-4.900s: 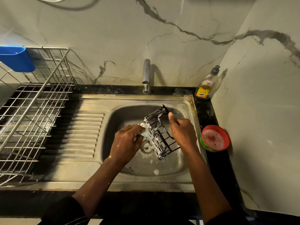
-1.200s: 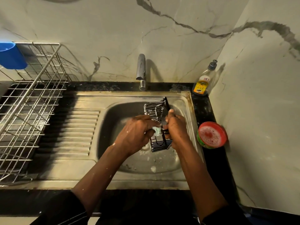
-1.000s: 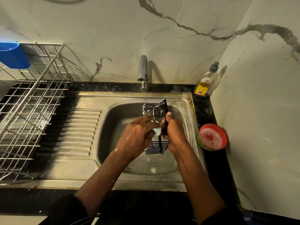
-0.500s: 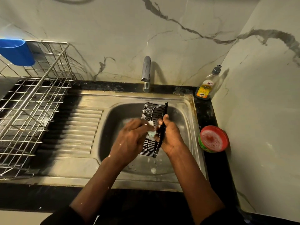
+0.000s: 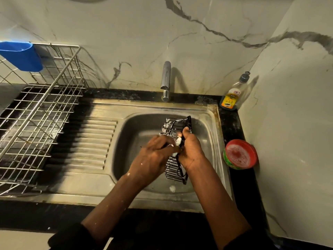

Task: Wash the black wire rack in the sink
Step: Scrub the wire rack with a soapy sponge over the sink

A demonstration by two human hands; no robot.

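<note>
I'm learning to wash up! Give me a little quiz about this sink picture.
1. True or false: the black wire rack is held over the sink.
2. What stands in the corner right of the tap? A) soap bottle B) kettle C) mug
3. Fill in: the ____ hand rubs the rack with a pale sponge, while the right hand grips it.
Key: 1 true; 2 A; 3 left hand.
</note>
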